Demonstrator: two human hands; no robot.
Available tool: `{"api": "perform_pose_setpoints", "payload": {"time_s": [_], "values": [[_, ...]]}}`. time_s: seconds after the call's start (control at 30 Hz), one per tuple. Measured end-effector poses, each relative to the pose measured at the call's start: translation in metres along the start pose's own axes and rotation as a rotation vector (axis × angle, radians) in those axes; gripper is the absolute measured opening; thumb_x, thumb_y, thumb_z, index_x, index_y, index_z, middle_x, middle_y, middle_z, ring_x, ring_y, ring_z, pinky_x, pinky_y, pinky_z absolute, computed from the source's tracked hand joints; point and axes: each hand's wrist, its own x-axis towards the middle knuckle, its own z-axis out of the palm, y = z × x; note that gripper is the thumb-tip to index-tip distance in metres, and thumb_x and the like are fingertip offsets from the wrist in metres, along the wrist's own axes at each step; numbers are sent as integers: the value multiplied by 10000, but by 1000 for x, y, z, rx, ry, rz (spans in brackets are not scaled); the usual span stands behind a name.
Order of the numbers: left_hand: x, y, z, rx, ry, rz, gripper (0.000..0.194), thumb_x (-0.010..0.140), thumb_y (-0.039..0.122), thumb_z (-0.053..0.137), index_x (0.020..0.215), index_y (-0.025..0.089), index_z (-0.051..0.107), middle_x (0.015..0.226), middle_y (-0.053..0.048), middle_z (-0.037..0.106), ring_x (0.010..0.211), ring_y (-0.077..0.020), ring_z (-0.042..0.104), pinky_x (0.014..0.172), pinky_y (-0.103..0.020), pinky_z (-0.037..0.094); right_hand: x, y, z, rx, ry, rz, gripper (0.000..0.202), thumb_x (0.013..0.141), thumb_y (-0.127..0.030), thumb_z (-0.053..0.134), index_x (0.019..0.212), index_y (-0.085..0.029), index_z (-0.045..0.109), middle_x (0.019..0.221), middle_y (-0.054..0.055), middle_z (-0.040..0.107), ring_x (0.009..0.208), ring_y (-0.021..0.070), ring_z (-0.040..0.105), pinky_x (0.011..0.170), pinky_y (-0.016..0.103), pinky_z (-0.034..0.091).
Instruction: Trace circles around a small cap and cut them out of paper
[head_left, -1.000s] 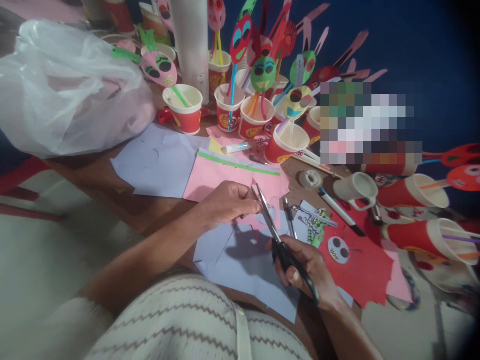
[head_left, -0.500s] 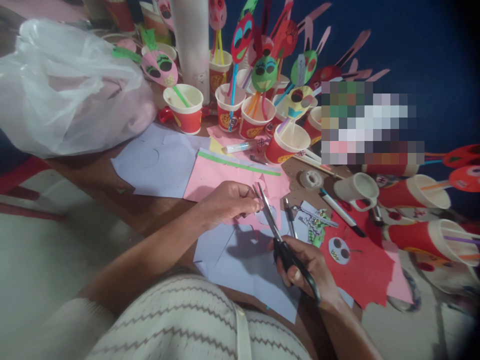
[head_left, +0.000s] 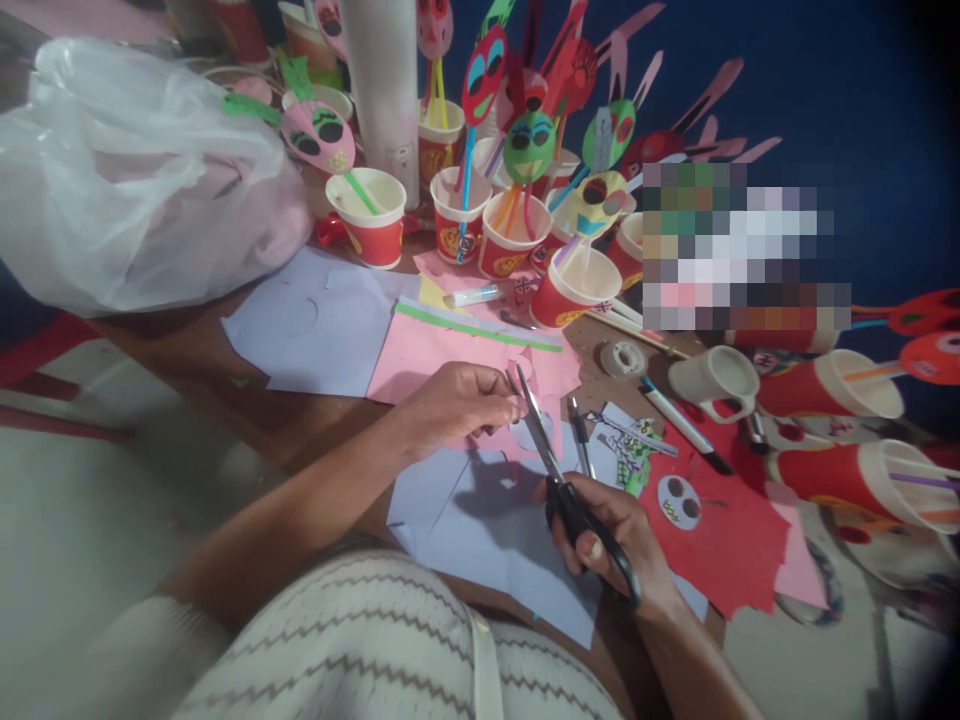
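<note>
In my right hand [head_left: 600, 530] is a pair of black-handled scissors [head_left: 551, 455], its blades slightly parted and pointing up and away from me. My left hand [head_left: 472, 405] is pinched closed right beside the blade tips. Whatever small piece sits between its fingertips is too small to make out. Beneath both hands lie a pink paper sheet [head_left: 450, 360] with a green strip along its far edge and a blue-grey paper sheet [head_left: 495, 530]. A white paper oval is partly hidden behind the blades.
Red-and-white paper cups [head_left: 367, 225] with paper faces on straws line the back. A white plastic bag [head_left: 142, 180] fills the left. To the right are a marker [head_left: 686, 425], a white mug [head_left: 712, 378], a tape roll [head_left: 622, 357] and red paper [head_left: 742, 540] bearing a white face cutout.
Almost nothing differs. Both hands and the scissors hold nearly the same place, with the blades still slightly parted.
</note>
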Motion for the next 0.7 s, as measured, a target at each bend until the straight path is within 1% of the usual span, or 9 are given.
{"api": "perform_pose_setpoints", "payload": {"time_s": [0.33, 0.7], "values": [[0, 1, 0, -9, 1, 3, 136, 615, 240, 629, 589, 132, 551, 536, 35, 525, 500, -63, 437, 494, -206, 337, 0, 0, 0, -20, 21, 20, 514, 669, -614, 651, 882, -147, 617, 480, -29, 499, 396, 86, 338, 392, 221, 283], [2, 1, -2, -13, -3, -10, 111, 598, 232, 618, 590, 134, 565, 490, 39, 508, 474, -62, 428, 474, -199, 317, 0, 1, 0, -1, 7, 35, 501, 666, -595, 668, 896, -152, 620, 467, -43, 482, 392, 78, 316, 396, 215, 258]]}}
